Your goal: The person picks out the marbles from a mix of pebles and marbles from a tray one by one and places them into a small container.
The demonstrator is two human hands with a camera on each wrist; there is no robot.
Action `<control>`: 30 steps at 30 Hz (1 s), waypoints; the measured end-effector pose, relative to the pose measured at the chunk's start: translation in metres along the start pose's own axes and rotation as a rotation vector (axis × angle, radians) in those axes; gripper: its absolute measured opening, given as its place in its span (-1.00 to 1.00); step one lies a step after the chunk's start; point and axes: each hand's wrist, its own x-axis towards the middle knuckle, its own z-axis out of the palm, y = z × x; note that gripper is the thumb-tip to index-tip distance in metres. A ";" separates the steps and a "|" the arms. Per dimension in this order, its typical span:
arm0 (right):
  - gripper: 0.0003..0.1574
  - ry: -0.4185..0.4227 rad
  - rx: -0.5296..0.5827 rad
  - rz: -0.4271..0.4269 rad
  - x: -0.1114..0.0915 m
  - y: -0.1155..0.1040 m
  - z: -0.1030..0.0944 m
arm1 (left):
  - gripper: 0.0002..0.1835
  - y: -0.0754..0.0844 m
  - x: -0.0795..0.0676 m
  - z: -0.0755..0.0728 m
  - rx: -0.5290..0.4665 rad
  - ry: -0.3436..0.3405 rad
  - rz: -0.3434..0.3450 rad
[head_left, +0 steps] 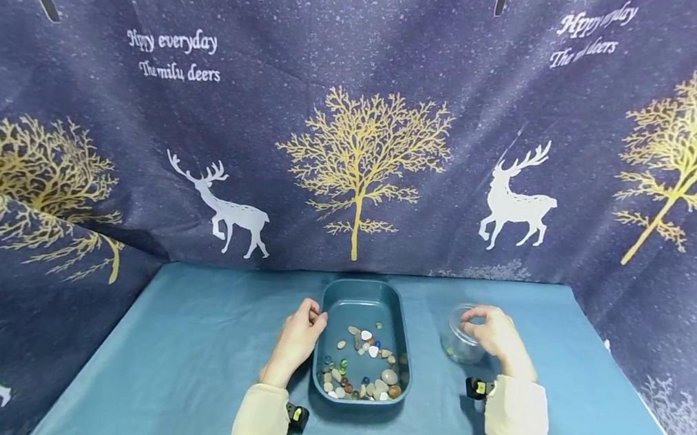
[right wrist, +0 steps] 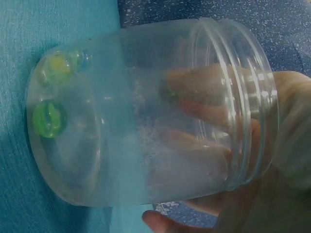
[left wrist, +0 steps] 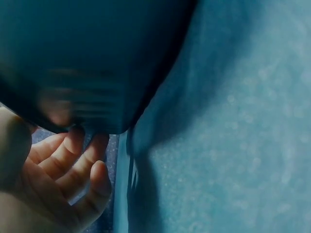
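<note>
At the left rim of a dark teal tray (head_left: 367, 302), my left hand (head_left: 299, 334) holds the edge with bent fingers. In the left wrist view its fingertips (left wrist: 99, 141) meet the tray's rim, with the thumb partly hidden. My right hand (head_left: 495, 335) reaches into the mouth of a clear plastic jar (head_left: 454, 341). Inside the jar, its fingertips pinch a small dark green marble (right wrist: 169, 92). A bright green marble (right wrist: 49, 119) and a yellowish one (right wrist: 59, 64) lie at the jar's bottom. The jar stands upright on the table, right of the tray.
Mixed pebbles and marbles lie in the tray, among them a large pale pebble (head_left: 389, 376), an orange-brown one (head_left: 395, 391) and a green marble (head_left: 344, 366). A teal cloth (head_left: 186, 362) covers the table. Behind it hangs a dark blue curtain (head_left: 350, 59) with deer and trees.
</note>
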 end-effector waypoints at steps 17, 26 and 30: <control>-0.74 0.092 0.002 -0.093 -0.005 -0.003 -0.004 | -0.86 0.002 -0.003 0.000 0.005 0.009 0.020; -0.72 0.165 -0.017 -0.261 -0.011 -0.035 -0.018 | -0.86 0.003 -0.001 -0.001 0.000 0.009 0.019; -0.70 0.141 0.003 -0.321 -0.010 -0.055 -0.017 | -0.86 0.003 0.000 0.000 0.011 0.012 0.014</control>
